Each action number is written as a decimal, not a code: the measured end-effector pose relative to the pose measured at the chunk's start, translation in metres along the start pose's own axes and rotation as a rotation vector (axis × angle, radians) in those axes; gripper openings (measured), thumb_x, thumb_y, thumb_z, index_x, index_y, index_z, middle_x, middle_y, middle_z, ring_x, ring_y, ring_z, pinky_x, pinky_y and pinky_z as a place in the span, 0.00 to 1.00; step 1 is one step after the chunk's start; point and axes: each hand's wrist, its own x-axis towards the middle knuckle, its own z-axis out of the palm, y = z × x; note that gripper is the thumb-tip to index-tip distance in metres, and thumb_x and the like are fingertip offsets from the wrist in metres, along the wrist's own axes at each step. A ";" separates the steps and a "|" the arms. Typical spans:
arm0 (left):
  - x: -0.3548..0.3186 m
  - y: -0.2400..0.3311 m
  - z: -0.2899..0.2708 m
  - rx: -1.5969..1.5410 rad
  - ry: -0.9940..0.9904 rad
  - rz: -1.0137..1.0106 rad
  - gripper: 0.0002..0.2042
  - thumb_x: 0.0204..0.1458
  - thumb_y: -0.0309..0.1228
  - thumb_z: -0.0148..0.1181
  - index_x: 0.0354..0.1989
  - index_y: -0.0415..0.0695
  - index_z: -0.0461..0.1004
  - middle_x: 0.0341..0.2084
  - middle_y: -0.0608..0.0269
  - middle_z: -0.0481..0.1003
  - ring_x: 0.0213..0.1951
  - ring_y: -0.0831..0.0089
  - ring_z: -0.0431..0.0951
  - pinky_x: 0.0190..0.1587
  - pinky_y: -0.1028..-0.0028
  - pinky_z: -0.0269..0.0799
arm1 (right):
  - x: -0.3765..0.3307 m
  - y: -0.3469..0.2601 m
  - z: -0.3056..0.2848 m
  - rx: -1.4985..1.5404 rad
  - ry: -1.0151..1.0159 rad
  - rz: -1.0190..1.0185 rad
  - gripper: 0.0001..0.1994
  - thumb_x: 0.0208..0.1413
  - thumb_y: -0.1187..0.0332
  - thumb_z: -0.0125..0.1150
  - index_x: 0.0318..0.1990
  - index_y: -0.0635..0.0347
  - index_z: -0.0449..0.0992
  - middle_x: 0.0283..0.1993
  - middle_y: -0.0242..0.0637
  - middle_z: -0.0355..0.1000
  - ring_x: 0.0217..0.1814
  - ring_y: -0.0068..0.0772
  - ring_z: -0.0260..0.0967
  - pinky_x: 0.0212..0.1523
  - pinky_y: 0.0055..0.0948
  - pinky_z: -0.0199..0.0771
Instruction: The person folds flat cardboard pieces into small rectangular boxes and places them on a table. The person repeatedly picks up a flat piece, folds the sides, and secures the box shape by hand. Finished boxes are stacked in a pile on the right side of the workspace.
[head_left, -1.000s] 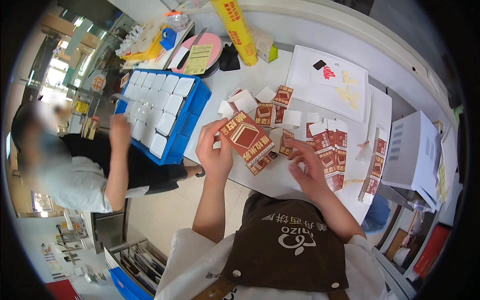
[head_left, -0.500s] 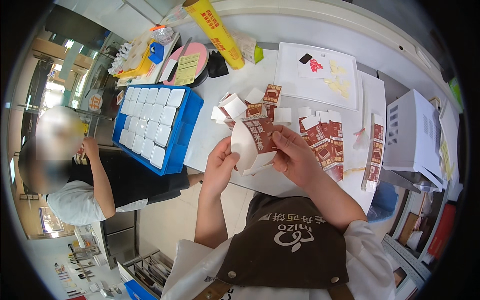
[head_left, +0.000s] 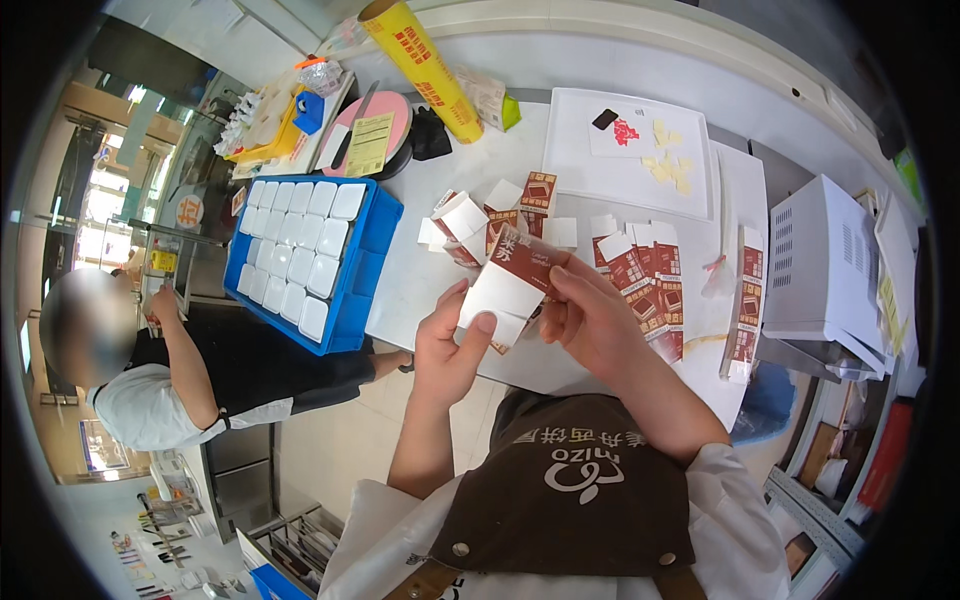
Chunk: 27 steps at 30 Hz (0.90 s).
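Turning since the earlier frame, the carton (head_left: 505, 292) is showing its white flap. My left hand (head_left: 447, 350) and right hand (head_left: 592, 312) are pinching it, above the near side of the table (head_left: 522, 374), right of the blue crate (head_left: 362, 268).

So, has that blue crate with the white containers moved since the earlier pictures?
No, I see no real shift either way: the blue crate still lies just below and left of the pink round board, as before.
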 end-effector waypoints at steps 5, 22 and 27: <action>0.004 0.021 -0.004 -0.294 -0.039 -0.103 0.13 0.62 0.32 0.57 0.47 0.33 0.76 0.38 0.61 0.79 0.41 0.81 0.74 0.44 0.77 0.70 | -0.003 0.006 -0.041 -0.853 0.200 -0.547 0.20 0.61 0.63 0.62 0.56 0.60 0.66 0.44 0.34 0.73 0.39 0.27 0.73 0.39 0.26 0.71; 0.011 0.034 -0.011 -0.289 -0.401 -0.322 0.08 0.57 0.29 0.55 0.37 0.35 0.76 0.22 0.67 0.74 0.23 0.81 0.73 0.26 0.79 0.69 | -0.008 -0.028 -0.019 -1.178 -0.441 -0.354 0.34 0.37 0.67 0.77 0.57 0.54 0.70 0.53 0.34 0.67 0.58 0.33 0.66 0.60 0.33 0.64; 0.016 0.030 -0.009 -0.028 -0.339 -0.091 0.17 0.51 0.29 0.65 0.48 0.39 0.73 0.37 0.60 0.76 0.40 0.72 0.77 0.44 0.70 0.75 | -0.007 -0.020 -0.025 -1.107 -0.309 -0.358 0.32 0.42 0.67 0.75 0.58 0.52 0.67 0.53 0.34 0.64 0.56 0.32 0.63 0.56 0.32 0.65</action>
